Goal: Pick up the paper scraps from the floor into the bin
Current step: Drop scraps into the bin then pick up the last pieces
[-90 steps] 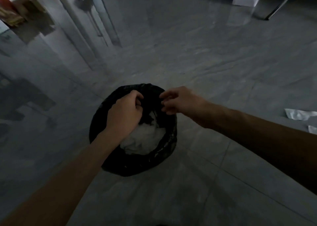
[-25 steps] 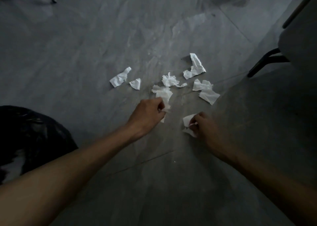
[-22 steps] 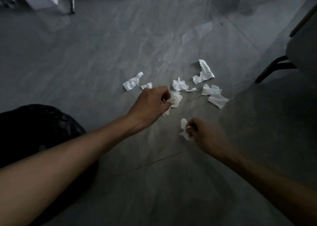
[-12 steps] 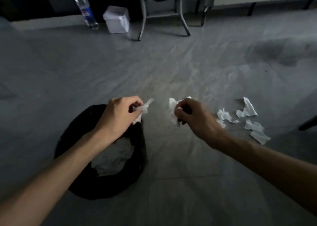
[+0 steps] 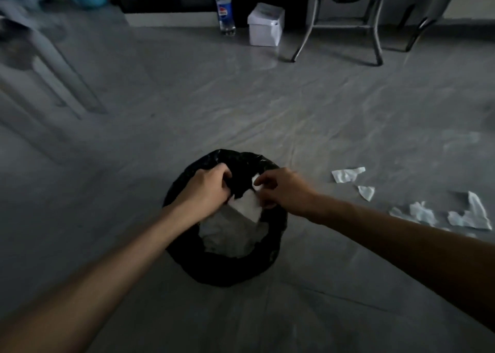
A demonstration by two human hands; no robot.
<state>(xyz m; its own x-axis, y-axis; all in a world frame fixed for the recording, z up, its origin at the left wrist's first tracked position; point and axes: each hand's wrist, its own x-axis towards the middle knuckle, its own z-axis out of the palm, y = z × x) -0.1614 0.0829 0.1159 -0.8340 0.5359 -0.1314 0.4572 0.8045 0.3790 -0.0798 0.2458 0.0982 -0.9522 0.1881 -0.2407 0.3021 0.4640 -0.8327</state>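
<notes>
Nearest me, two bare forearms reach forward over the bin [image 5: 227, 272], a round tub lined with a glossy, crinkled black plastic bag. Its mouth shows a pale heap of crumpled paper [image 5: 225, 234] inside, soft and creased.

My left hand [image 5: 206, 189] hangs over the bin's left rim with the fingers curled tightly inward; a bit of white shows at its fingertips, but I cannot tell whether it grips paper or merely sits above the heap. My right hand [image 5: 281, 192] is over the right side of the opening, fingers pinched narrow on a white scrap [image 5: 255, 182] that peeks out between thumb and forefinger.

The floor [image 5: 267, 111] is grey stone-look tile, smooth and faintly reflective, with thin joints running across it. To the right of the bin, well apart from it, several torn scraps [image 5: 348, 174] lie flat or slightly curled: jagged white pieces with ragged edges, the largest [image 5: 471, 216] roughly triangular.

Farther back, a clear plastic bottle [image 5: 224, 7] with a blue label stands upright just beside a white box [image 5: 265, 24] with a square shape. Right of them are the thin metal legs of a chair [image 5: 337, 25]. At far left, pale slanted furniture legs [image 5: 53, 66] look blurred.
</notes>
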